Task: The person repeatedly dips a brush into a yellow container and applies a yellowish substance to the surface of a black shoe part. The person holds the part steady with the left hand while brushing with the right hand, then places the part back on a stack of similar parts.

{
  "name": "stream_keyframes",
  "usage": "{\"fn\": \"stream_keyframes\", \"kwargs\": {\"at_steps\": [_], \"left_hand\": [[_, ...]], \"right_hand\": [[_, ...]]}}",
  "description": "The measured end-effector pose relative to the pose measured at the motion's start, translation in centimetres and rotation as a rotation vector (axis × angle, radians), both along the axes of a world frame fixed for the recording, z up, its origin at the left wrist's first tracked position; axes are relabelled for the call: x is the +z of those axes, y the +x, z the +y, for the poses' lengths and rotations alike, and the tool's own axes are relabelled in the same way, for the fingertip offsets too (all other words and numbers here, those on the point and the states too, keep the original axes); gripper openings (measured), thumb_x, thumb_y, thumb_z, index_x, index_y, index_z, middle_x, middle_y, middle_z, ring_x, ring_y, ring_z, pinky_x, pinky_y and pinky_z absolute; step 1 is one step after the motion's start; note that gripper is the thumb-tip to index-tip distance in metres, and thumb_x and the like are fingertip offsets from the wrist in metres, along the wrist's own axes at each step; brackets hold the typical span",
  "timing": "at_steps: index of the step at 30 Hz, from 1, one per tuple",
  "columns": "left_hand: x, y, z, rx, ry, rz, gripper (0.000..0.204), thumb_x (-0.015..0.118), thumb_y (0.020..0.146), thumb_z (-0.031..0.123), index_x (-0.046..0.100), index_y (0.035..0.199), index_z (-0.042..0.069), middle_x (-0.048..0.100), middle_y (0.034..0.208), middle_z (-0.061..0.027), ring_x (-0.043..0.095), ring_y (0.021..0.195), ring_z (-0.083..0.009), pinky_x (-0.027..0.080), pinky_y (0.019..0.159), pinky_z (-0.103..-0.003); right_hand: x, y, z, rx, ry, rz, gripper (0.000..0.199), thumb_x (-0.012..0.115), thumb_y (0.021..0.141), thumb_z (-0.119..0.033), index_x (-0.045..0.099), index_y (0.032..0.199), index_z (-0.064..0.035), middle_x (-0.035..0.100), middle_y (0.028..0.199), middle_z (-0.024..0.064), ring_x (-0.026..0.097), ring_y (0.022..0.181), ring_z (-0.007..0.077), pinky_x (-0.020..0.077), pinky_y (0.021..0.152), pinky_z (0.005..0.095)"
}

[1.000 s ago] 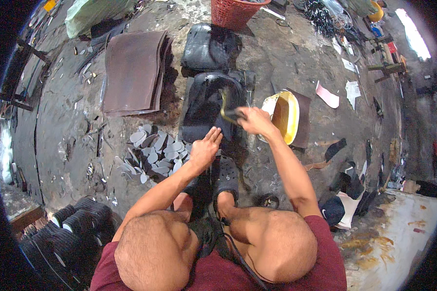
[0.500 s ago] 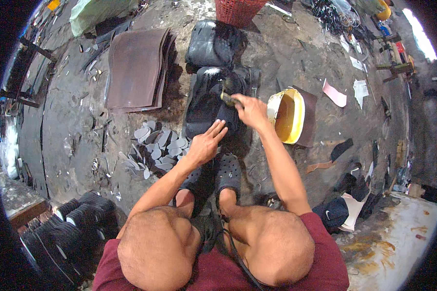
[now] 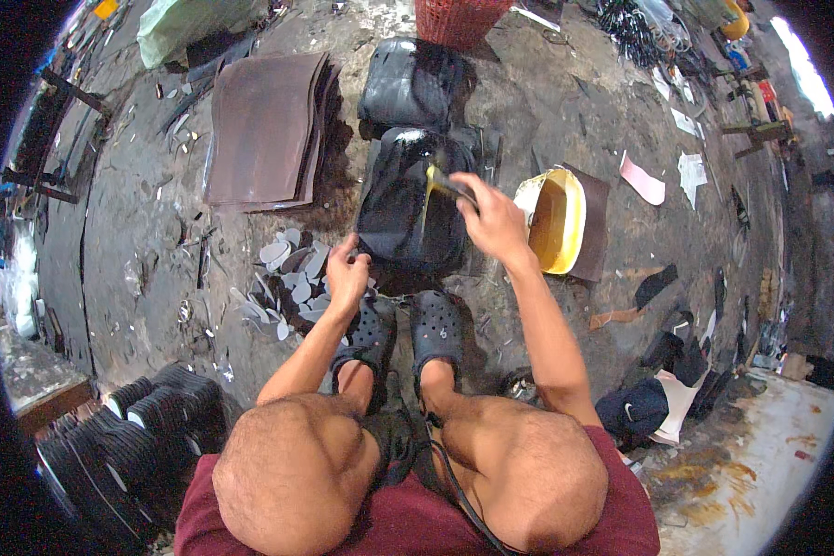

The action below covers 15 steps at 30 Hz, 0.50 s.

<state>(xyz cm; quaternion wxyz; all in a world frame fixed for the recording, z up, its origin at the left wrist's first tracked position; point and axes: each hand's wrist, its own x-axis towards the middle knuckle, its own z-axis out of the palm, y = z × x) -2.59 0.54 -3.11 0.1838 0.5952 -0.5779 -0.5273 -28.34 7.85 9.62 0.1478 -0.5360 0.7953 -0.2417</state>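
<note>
In front of my feet lies a shiny black sheet (image 3: 400,218), wet-looking at its far end. My right hand (image 3: 496,222) is closed round the handle of a brush (image 3: 449,183), whose yellow-coated head is over the sheet. A thin yellowish streak shows below the brush head. At the sheet's near left corner my left hand (image 3: 347,269) has its fingers bent together on the edge; the fingertips are partly hidden. To the right of my right hand stands a tub (image 3: 577,208), white outside and smeared yellow, with amber liquid inside.
Beyond the sheet sits another black piece (image 3: 408,83), then a red basket (image 3: 454,20). Stacked brown sheets (image 3: 261,130) lie at left, near a heap of grey sole-shaped cutouts (image 3: 296,278). Black soles (image 3: 111,454) stand in rows at lower left. Scraps (image 3: 641,178) lie at right.
My left hand has moved from lying flat on the sheet to its near left corner, fingers now bent. My right hand has shifted slightly right, and the brush has turned over the sheet.
</note>
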Motion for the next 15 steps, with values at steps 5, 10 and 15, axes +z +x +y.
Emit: {"fn": "stream_keyframes", "kwargs": {"at_steps": [5, 10, 15], "left_hand": [[-1.2, 1.9, -0.1, 0.039, -0.014, 0.046, 0.056, 0.068, 0.081, 0.008, 0.062, 0.136, 0.004, 0.061, 0.13, -0.016, 0.063, 0.106, -0.0231, 0.051, 0.091, -0.033], [0.2, 0.8, 0.4, 0.041, 0.045, 0.088, 0.059, 0.069, 0.081, 0.007, 0.06, 0.139, 0.005, 0.061, 0.13, -0.0147, 0.062, 0.101, -0.0224, 0.051, 0.09, -0.033], [0.0, 1.5, -0.4, 0.042, 0.161, 0.111, 0.061, 0.068, 0.08, 0.006, 0.059, 0.14, 0.005, 0.061, 0.129, -0.0154, 0.062, 0.1, -0.021, 0.05, 0.091, -0.031]], "right_hand": [[-1.7, 3.1, -5.7, 0.514, 0.413, 0.145, 0.043, 0.061, 0.082, -0.013, 0.066, 0.123, -0.0245, 0.072, 0.113, 0.0089, 0.068, 0.106, 0.033, 0.0556, 0.087, 0.0486], [-1.9, -5.4, -12.3, 0.072, 0.345, 0.182, 0.042, 0.064, 0.09, -0.027, 0.063, 0.132, -0.0349, 0.072, 0.118, 0.0093, 0.068, 0.111, 0.0319, 0.0535, 0.092, 0.0489], [-3.7, -2.4, -10.3, 0.152, 0.407, 0.099, 0.041, 0.063, 0.092, -0.026, 0.063, 0.131, -0.0369, 0.072, 0.119, 0.0104, 0.068, 0.109, 0.0357, 0.0535, 0.091, 0.0517]]}}
